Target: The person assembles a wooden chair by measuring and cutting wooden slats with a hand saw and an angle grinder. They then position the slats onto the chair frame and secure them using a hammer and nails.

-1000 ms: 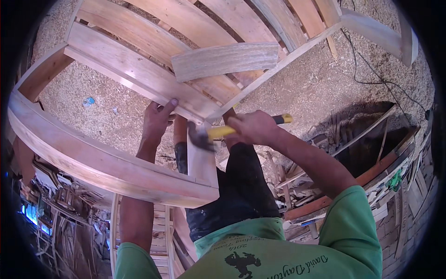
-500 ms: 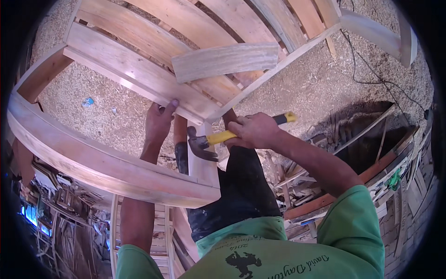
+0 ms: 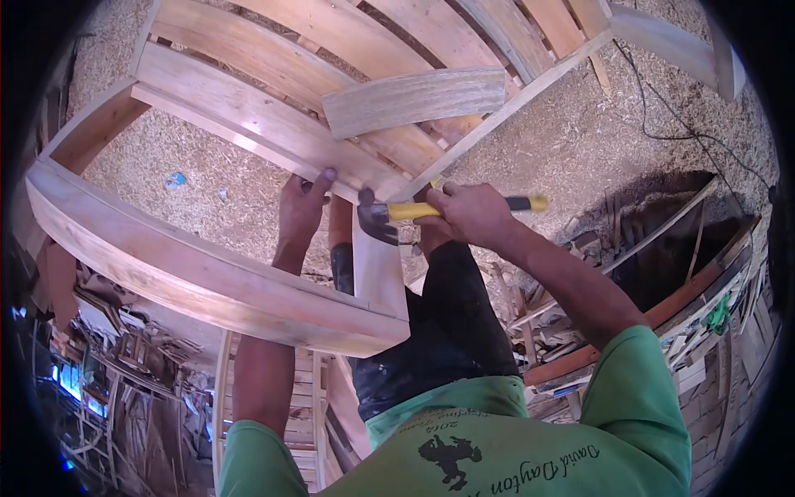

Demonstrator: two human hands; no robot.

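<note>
My right hand [image 3: 474,214] is closed round the yellow and black handle of a claw hammer [image 3: 406,212]. The hammer's dark head is at the near corner of a slatted wooden seat frame [image 3: 248,137], above a pale wooden leg [image 3: 379,269]; whether it touches the wood I cannot tell. My left hand [image 3: 302,211] grips the seat's front rail just left of that corner, thumb on top and fingers partly hidden beneath. A curved armrest [image 3: 207,282] joins the leg and passes over my left forearm. Across the slats lies a loose curved board [image 3: 414,101].
Wood shavings [image 3: 563,149] cover the ground. A dark cable [image 3: 662,137] trails at the right. Wood scraps and long boards [image 3: 671,311] lie around a dark hollow at the right; more scrap wood [image 3: 124,348] is piled at the left. Another slatted piece [image 3: 310,398] stands below the armrest.
The hammer head has moved up and away from me, closer to the seat corner, and its handle is more level. My left hand keeps its grip on the rail. The whole view has shifted slightly.
</note>
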